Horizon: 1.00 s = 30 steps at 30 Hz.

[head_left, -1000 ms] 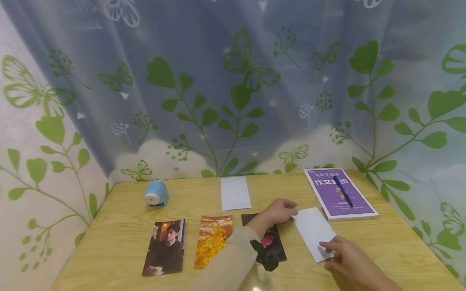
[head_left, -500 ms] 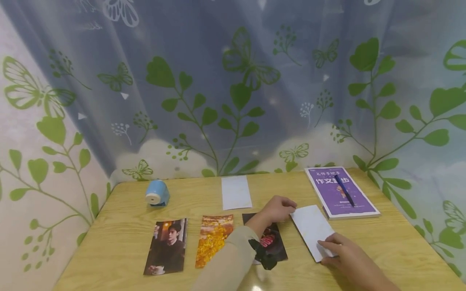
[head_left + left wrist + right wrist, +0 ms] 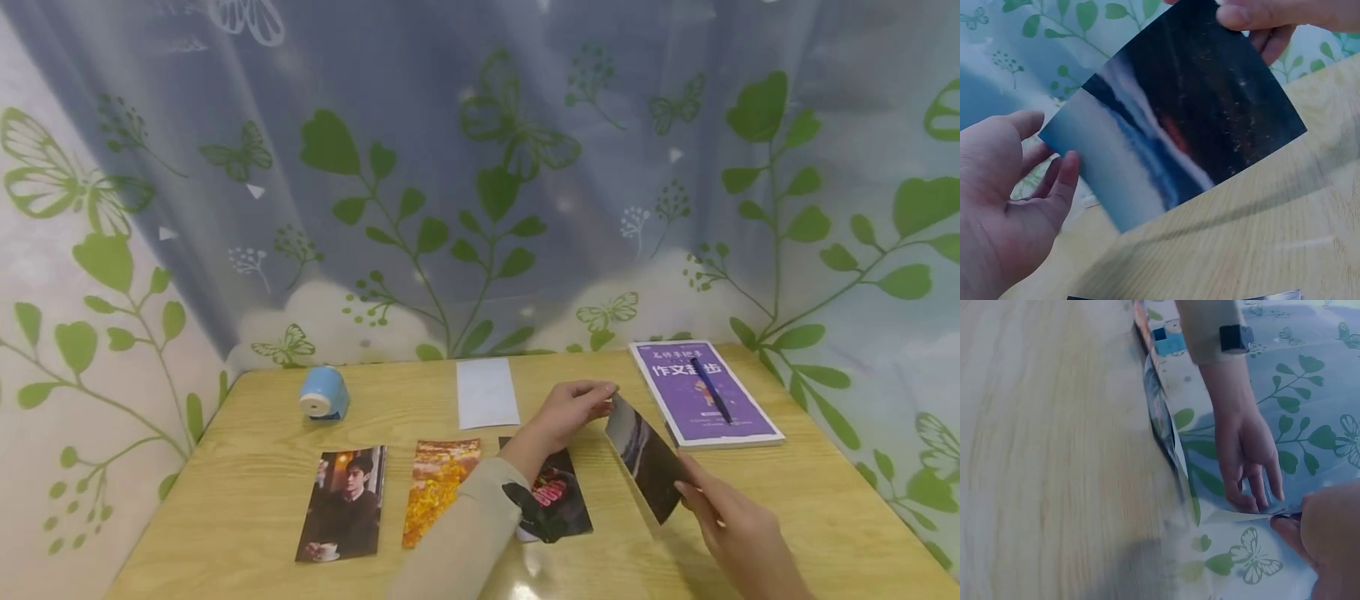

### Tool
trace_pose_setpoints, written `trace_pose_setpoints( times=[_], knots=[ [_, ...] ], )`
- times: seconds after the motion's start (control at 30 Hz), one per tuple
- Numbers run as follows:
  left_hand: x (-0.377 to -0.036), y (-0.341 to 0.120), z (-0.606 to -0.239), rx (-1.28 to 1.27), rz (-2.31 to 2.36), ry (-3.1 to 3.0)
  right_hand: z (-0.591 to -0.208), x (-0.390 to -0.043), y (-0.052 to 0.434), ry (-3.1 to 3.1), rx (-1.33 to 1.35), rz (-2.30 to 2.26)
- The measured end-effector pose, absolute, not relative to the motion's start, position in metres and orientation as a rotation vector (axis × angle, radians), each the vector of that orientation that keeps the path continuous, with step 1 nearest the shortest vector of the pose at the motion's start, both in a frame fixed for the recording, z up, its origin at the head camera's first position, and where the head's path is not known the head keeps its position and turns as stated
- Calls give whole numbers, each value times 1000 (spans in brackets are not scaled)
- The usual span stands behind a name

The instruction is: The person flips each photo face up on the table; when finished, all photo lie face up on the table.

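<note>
Left hand [image 3: 572, 410] reaching forward past the row of photos, thumb and fingertips closed in a light grip on the far corner of a photo print [image 3: 647, 457]. Right hand [image 3: 722, 517] nearer the body, fingers mostly straight, thumb and fingertips pinching the near corner of the same print. Print raised off the table [image 3: 810, 492] and tilted up on edge between the two hands, picture side showing: dark ground with a pale blue-white band and a reddish streak. In the left wrist view, same print [image 3: 1172, 125] held at two opposite corners, left fingers [image 3: 1063, 187] loosely bent behind its lower edge, right fingertips at the top.

Just right of the raised print, a purple book [image 3: 703, 392] lying flat with a dark pen [image 3: 707, 390] on its cover. Behind the left hand, a blank white card [image 3: 487, 392] flat near the curtain [image 3: 480, 167]. Far left at the back, a small blue sharpener [image 3: 324, 393]. Along the near edge, three photos face up in a row: a portrait photo [image 3: 343, 503], an orange foliage photo [image 3: 438, 489], and a dark photo [image 3: 551, 498] partly hidden under the beige sleeve [image 3: 465, 542].

Half a second earlier, lying flat on the table with its white back up, hands at the same two corners; now lifted, turned, and showing its printed side.
</note>
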<state>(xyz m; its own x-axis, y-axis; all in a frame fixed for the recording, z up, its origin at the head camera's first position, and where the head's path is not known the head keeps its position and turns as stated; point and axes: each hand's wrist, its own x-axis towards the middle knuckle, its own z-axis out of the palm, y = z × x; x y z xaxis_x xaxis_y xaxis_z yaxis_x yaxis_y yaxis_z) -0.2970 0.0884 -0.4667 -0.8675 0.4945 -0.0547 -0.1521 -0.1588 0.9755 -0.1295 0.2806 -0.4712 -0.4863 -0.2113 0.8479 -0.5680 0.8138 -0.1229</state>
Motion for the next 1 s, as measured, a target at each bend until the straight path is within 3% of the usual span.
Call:
trace_pose_setpoints(
  times=[0.3,0.77,1.0],
  knots=[
    [-289,97,-471,487,1907,1971,-475,-123,273,-2278,416,784],
    [-284,112,-490,443,1701,2155,-496,-128,282,-2701,-118,950],
    [-285,115,-497,435,1541,2252,-496,-129,289,-2817,-180,948]
  ],
)
